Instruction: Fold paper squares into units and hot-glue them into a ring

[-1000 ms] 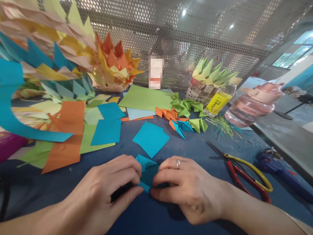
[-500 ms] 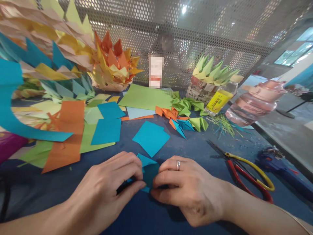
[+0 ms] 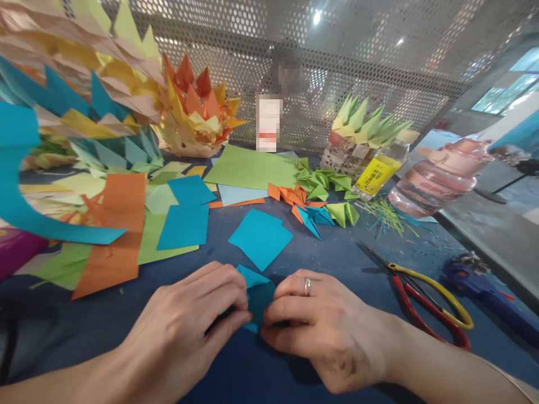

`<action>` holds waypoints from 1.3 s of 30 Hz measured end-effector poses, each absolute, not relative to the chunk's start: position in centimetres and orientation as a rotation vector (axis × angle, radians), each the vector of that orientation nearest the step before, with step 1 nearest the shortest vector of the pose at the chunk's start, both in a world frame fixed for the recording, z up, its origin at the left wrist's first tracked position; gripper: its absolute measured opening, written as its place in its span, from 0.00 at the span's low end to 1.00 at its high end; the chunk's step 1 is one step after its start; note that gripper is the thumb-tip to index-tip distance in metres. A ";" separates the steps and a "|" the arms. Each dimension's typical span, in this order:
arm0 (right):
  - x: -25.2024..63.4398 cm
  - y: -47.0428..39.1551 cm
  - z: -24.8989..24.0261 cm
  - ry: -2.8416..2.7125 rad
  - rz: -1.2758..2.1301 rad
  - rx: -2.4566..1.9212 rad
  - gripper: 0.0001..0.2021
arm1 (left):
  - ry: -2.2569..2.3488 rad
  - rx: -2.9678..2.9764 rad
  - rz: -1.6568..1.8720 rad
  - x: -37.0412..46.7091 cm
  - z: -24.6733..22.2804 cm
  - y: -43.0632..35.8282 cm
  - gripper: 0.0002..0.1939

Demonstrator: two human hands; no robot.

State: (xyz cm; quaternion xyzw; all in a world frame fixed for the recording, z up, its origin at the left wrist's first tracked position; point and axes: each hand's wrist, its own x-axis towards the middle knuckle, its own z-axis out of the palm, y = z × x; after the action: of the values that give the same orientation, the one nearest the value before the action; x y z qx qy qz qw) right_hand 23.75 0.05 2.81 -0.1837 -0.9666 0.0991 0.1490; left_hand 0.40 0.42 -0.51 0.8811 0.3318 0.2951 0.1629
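Observation:
A small piece of blue paper [image 3: 260,297], partly folded, is between my two hands just above the table. My left hand [image 3: 197,320] pinches its left side with thumb and fingers. On the right side, my right hand [image 3: 315,320], with a ring on one finger, grips the same paper. The fingers cover much of the paper, so its full shape is hidden. Just beyond the hands lie stacked blue paper squares [image 3: 261,238]. More blue squares [image 3: 183,225] rest farther left. Folded blue paper pieces [image 3: 315,217] lie behind, beside orange [image 3: 292,194] and green ones [image 3: 322,182].
Scissors [image 3: 429,297] with red and yellow handles and a blue glue gun [image 3: 484,286] lie at right. A yellow-labelled bottle [image 3: 381,168] and a pink bottle [image 3: 440,177] stand behind. Folded-paper models [image 3: 193,118] and an orange sheet [image 3: 120,224] occupy the left; perforated metal [image 3: 236,45] stands behind.
My hands and the blue paper have barely moved; the right fingers shift very slightly. Everything else on the table stays put.

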 end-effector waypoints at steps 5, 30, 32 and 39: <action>23.7 -0.1 2.7 -2.783 0.287 -0.530 0.13 | 0.936 2.528 0.822 0.4 -0.5 0.3 0.07; 23.4 -0.2 2.7 -2.842 0.316 -0.577 0.14 | 0.980 2.631 0.835 0.4 -0.2 0.2 0.15; 23.4 -0.2 2.7 -2.840 0.304 -0.579 0.13 | 0.855 2.792 0.874 0.4 -0.2 0.0 0.17; 23.7 0.0 2.9 -2.737 0.285 -0.576 0.16 | 0.768 3.139 1.123 0.0 -0.8 -1.2 0.20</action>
State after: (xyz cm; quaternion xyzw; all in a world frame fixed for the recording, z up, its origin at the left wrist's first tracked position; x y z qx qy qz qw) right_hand 23.65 0.00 2.87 -0.2022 -0.9603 0.1001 0.1642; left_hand -0.04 -1.24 -0.83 0.9086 0.2222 0.3250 -0.1394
